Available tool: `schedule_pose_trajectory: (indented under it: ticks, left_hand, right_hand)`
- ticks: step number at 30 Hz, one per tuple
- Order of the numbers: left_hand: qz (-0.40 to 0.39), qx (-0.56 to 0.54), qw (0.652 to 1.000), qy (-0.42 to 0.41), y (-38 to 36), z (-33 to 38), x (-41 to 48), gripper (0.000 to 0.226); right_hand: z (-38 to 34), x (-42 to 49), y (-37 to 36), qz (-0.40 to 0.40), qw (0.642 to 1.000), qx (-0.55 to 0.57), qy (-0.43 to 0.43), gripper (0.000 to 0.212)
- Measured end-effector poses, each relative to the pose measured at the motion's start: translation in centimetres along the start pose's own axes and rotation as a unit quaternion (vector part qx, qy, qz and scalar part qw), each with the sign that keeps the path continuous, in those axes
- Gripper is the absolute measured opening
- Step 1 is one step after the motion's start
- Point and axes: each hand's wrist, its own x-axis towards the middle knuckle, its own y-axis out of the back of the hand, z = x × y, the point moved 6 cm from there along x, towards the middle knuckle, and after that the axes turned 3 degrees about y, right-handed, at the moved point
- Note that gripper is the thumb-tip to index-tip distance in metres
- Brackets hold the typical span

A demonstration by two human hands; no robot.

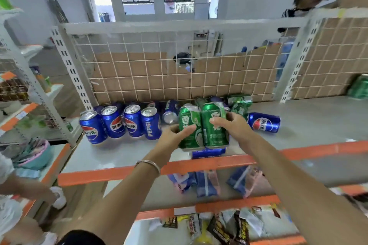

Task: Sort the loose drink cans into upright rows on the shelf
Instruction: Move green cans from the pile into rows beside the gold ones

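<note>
Two green cans stand upright side by side near the front of the grey shelf. My left hand grips the left green can, and my right hand grips the right green can. A row of upright blue Pepsi cans stands to their left. One blue can lies on its side to the right. More green cans and a tipped blue can lie jumbled behind, against the wire back.
A wire grid back panel with cardboard behind closes the shelf's rear. An orange front rail runs along the edge. Snack bags fill the lower shelves. Another green can sits at far right. A person stands at left.
</note>
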Motion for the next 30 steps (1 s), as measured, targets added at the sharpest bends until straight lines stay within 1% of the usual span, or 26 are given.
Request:
schedule_pose_trajectory:
  ticks: [2, 4, 7, 9, 10, 11, 13, 14, 15, 17, 20, 22, 24, 26, 29, 30]
  left_hand:
    - [-0.055, 0.008, 0.998, -0.001, -3.7, -0.3, 0.3, 0.05]
    - [-0.104, -0.022, 0.994, 0.012, -8.1, -0.6, 0.6, 0.058]
    - [-0.14, -0.035, 0.989, 0.028, -14.9, -0.8, 1.1, 0.071]
    - [-0.161, -0.034, 0.986, 0.041, -19.6, -0.6, 1.0, 0.074]
    - [-0.176, -0.033, 0.983, 0.044, -22.1, -0.4, 0.8, 0.072]
    - [-0.188, -0.023, 0.981, 0.044, -24.5, 0.0, 0.4, 0.064]
    - [-0.189, 0.005, 0.981, 0.034, -29.5, 0.4, -0.1, 0.036]
    - [-0.189, 0.02, 0.982, 0.025, -32.0, 0.6, -0.2, 0.026]
    - [-0.192, 0.033, 0.981, 0.013, -34.5, 0.8, -0.6, 0.022]
    - [-0.205, 0.062, 0.977, -0.014, -39.5, 1.2, -1.1, 0.024]
    - [-0.221, 0.086, 0.97, -0.048, -46.3, 2.0, -2.3, 0.03]
    - [-0.222, 0.085, 0.97, -0.054, -50.0, 2.2, -2.9, 0.034]
    - [-0.223, 0.093, 0.969, -0.06, -53.1, 2.6, -3.2, 0.035]
    - [-0.217, 0.105, 0.968, -0.075, -55.7, 2.9, -3.0, 0.028]
    - [-0.204, 0.117, 0.968, -0.089, -58.9, 3.1, -1.3, 0.026]
    - [-0.204, 0.116, 0.968, -0.089, -60.0, 3.1, -0.5, 0.026]
  right_hand:
    - [0.3, -1.6, 3.4, 0.03, 1.0, 0.001, -0.005, 0.013]
    - [0.8, -3.4, 7.2, 0.062, 0.998, 0.009, -0.011, 0.017]
    - [1.5, -6.1, 13.5, 0.124, 0.992, 0.009, -0.022, 0.013]
    - [2.0, -8.0, 17.9, 0.165, 0.986, -0.005, -0.021, 0.01]
    - [2.3, -8.9, 20.2, 0.181, 0.983, -0.02, -0.02, 0.01]
    - [2.6, -9.9, 22.4, 0.196, 0.98, -0.035, -0.021, 0.009]
    - [3.5, -12.0, 27.0, 0.224, 0.972, -0.059, -0.027, 0.009]
    - [4.0, -13.1, 29.3, 0.237, 0.969, -0.067, -0.029, 0.01]
    - [4.5, -14.2, 31.7, 0.249, 0.965, -0.076, -0.035, 0.013]
    - [5.1, -16.4, 36.2, 0.267, 0.959, -0.088, -0.045, 0.02]
    - [5.2, -19.1, 42.4, 0.282, 0.955, -0.074, -0.044, 0.02]
    - [5.2, -20.3, 45.9, 0.293, 0.952, -0.07, -0.047, 0.021]
    - [5.3, -21.1, 48.8, 0.302, 0.95, -0.071, -0.045, 0.014]
    - [5.9, -21.2, 51.3, 0.308, 0.949, -0.055, -0.045, 0.01]
    - [6.9, -20.6, 54.2, 0.317, 0.947, -0.039, -0.043, 0.011]
    - [7.3, -20.1, 55.2, 0.32, 0.946, -0.036, -0.045, 0.014]
